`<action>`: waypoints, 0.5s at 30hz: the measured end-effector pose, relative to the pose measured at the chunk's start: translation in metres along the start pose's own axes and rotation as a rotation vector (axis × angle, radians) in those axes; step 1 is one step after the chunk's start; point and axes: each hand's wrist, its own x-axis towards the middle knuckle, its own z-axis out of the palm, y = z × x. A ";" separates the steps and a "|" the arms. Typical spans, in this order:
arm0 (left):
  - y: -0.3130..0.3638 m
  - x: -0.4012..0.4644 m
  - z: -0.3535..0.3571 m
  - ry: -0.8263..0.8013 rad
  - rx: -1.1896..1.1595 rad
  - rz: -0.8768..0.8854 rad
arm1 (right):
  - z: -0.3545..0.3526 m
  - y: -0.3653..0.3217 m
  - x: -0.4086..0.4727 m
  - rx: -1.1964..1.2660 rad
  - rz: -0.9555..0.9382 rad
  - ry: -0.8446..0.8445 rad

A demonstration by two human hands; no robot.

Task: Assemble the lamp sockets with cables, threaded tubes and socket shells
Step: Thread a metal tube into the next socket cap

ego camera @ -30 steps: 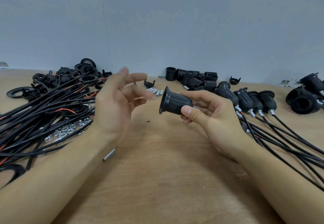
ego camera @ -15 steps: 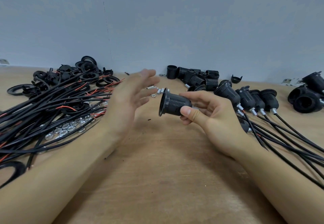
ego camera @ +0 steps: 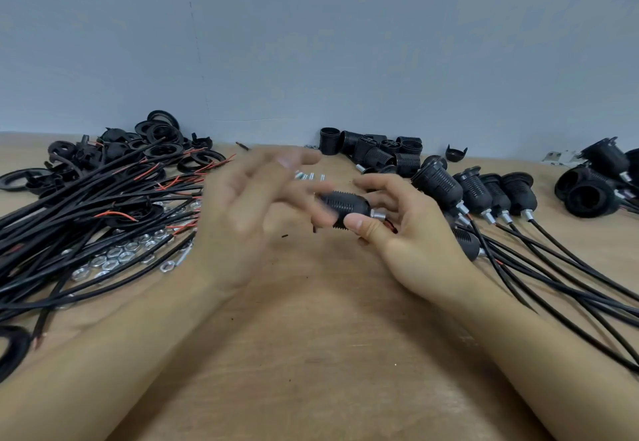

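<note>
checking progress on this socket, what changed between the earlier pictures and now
The left hand moved right, up to the socket; blur hides whether it touches. The right hand kept its grip but turned the socket, so its metal tube end now shows. The cables, nuts and finished sockets stayed put.
</note>
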 end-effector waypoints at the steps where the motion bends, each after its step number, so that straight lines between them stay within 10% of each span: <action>1: 0.001 0.000 -0.002 0.041 -0.018 0.032 | 0.000 0.002 0.001 -0.069 0.013 0.018; 10: -0.007 -0.004 0.002 0.042 0.326 -0.020 | 0.000 0.001 0.000 -0.876 -0.019 0.199; 15: -0.014 -0.007 0.002 -0.017 0.466 -0.056 | 0.008 -0.010 -0.005 -0.333 -0.220 -0.015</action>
